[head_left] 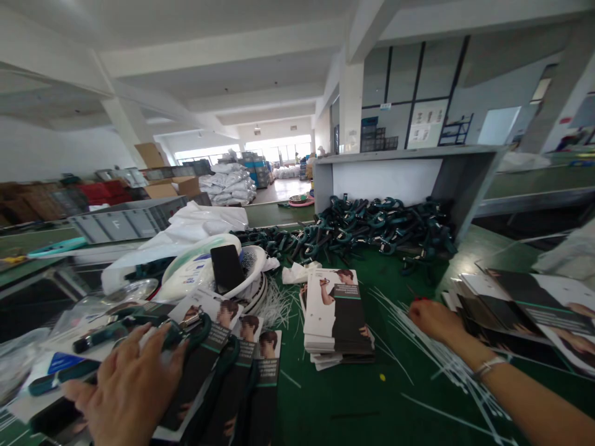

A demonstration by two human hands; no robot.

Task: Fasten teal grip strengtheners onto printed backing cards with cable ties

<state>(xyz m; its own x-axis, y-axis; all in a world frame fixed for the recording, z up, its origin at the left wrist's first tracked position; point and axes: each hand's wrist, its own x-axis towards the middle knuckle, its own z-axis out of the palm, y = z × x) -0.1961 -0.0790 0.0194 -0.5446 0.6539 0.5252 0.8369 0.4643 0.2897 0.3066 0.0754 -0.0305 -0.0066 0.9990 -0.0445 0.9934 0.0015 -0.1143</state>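
Left hand: palm down, fingers half-spread and bent, over dark-teal curved devices with smooth hooked ends, lying on glossy printed cards. Whether it grips one, cannot tell.

Right hand: fingers curled in, a speck of red at the fingertips; any hold unclear. Thin bracelet at wrist. Just beside and below: loose fan of slender white plastic strips.

Between hands, on green tabletop: squared card stack, edges slightly uneven. Far right, slumped card pile.

Beyond: tangled heap of teal devices, partly within a grey open-fronted box. Left of it, black flat phone leaning on a white perforated basket; crumpled white plastic sheeting behind.
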